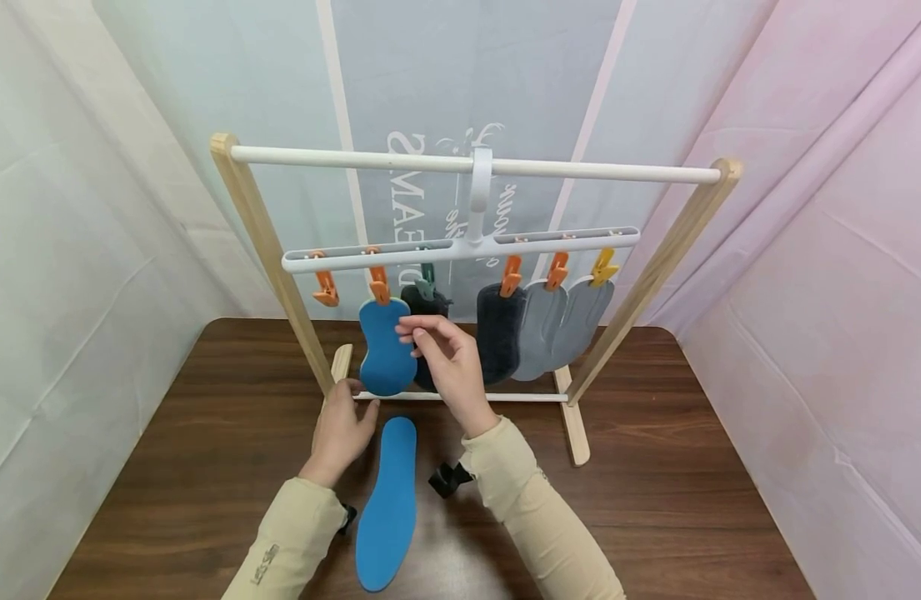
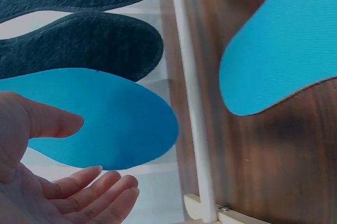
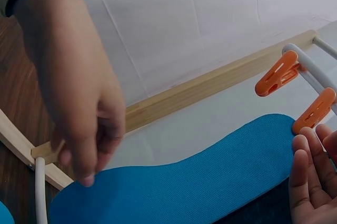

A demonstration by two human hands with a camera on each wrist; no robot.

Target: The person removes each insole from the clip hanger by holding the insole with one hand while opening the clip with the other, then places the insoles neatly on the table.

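Observation:
A blue insole [image 1: 385,354] hangs from an orange clothespin [image 1: 379,287] on a white clip hanger [image 1: 377,257]. My left hand [image 1: 342,429] is by the insole's lower end; in the left wrist view its thumb and fingers are spread apart, gripping nothing. Beside the insole's upper part is my right hand [image 1: 448,358], its fingers loosely bent; in the right wrist view its fingertips are close to the clothespin, and no hold on it shows. A second blue insole [image 1: 387,508] lies on the table between my forearms.
Dark fuzzy insoles [image 1: 500,333] and grey insoles [image 1: 580,325] hang further right from clothespins. At the far left, an orange clothespin [image 1: 325,288] hangs with nothing in it. The wooden stand [image 1: 655,267] with its white top rod [image 1: 580,170] carries the hanger. Curtains surround the brown table [image 1: 655,500].

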